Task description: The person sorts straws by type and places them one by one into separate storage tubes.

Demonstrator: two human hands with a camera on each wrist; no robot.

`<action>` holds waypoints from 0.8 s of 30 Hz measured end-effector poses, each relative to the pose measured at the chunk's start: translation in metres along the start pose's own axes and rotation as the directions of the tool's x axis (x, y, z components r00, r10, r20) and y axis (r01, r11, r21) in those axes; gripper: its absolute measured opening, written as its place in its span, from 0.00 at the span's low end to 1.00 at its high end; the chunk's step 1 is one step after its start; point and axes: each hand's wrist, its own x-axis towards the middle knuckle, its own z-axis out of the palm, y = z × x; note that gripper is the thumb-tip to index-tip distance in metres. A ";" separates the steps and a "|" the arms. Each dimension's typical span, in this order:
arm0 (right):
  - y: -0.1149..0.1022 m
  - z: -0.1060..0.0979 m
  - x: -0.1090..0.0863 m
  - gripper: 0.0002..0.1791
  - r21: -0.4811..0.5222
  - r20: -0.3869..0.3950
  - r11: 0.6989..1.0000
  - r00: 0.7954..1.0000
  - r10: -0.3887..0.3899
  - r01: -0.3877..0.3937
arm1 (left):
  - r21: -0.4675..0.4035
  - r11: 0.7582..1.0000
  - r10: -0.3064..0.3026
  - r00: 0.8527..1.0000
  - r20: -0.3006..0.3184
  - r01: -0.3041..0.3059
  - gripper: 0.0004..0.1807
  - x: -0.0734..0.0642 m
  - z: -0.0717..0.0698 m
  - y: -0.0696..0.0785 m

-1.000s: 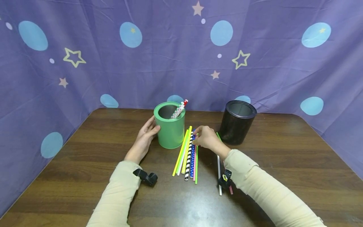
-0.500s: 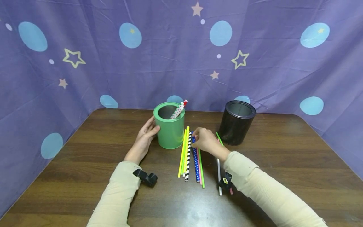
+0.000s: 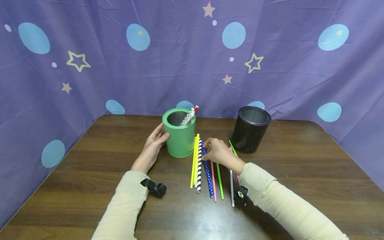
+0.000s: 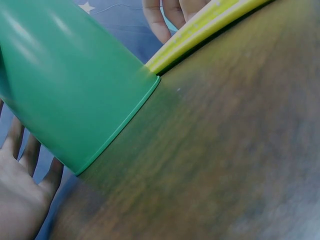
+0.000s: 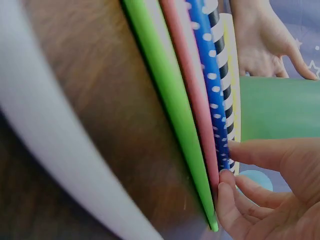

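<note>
A green can [image 3: 180,143] stands on the table with several dotted straws [image 3: 187,118] leaning out of its mouth. My left hand [image 3: 151,146] holds its left side, thumb in front and fingers reaching behind. Right of the can lies a loose row of straws: yellow [image 3: 193,166], black-and-white striped [image 3: 199,170], blue with white dots [image 3: 208,176], pink [image 3: 213,180] and green [image 3: 220,183]. My right hand [image 3: 220,151] is over their far ends. In the right wrist view, its thumb and fingertips pinch the blue dotted straw [image 5: 212,75] near one end.
A black can [image 3: 251,131] stands farther right at the back. Beside it, partly under my right forearm, lie a white straw [image 3: 232,186], a pink straw [image 3: 238,180] and another green straw [image 3: 231,146]. A purple curtain [image 3: 192,80] hangs behind the table.
My right hand has shifted slightly nearer. The blue dotted, pink and green straws have fanned out to the right, away from the striped one. My left hand and the green can stay put.
</note>
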 end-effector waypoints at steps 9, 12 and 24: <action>0.001 0.000 0.001 0.21 -0.089 -0.012 0.996 1.000 0.020 -0.020 | -0.001 1.000 -0.003 1.000 -0.003 0.003 0.37 0.001 0.000 -0.002; 0.003 0.000 0.002 0.22 -0.073 -0.015 0.997 0.999 0.031 -0.032 | -0.002 1.000 0.000 1.000 -0.002 0.000 0.37 0.001 -0.001 -0.002; 0.004 -0.011 0.004 0.22 0.157 -0.015 0.986 0.998 0.053 -0.050 | -0.017 1.000 0.018 1.000 0.003 -0.018 0.38 0.000 -0.001 -0.003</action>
